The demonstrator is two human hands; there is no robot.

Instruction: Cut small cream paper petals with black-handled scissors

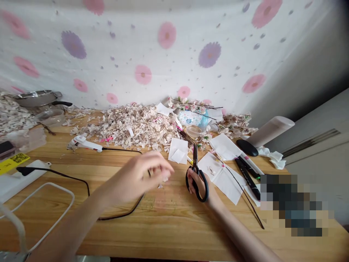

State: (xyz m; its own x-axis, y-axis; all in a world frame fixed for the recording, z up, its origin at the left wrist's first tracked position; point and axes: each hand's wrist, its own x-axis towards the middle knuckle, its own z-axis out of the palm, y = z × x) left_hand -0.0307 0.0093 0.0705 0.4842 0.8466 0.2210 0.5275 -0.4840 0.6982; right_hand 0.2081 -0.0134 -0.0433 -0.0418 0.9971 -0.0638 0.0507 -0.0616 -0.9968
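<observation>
My right hand (198, 183) grips black-handled scissors (195, 160) by the loops, their dark blades pointing away from me and nearly together. To its left, my left hand (144, 173) hovers above the table, blurred by motion. Its fingers are bent, and whether they hold anything is unclear. Just beneath those fingertips is a small pale scrap (160, 186), perhaps a petal. Past both hands lies a broad heap of pale, dried-looking petals (133, 125). A thin dark stem (242, 189) with small pink bits rests on white paper (227, 182) right of the scissors.
A white hot glue gun (85, 143) lies left, its black cord (122, 218) looping under my left arm. At far left are a power strip (27, 178) and a white wire frame (54, 185). Black markers (248, 178) and a pale cylinder (271, 131) are right. Flowered stems (196, 105) lie behind.
</observation>
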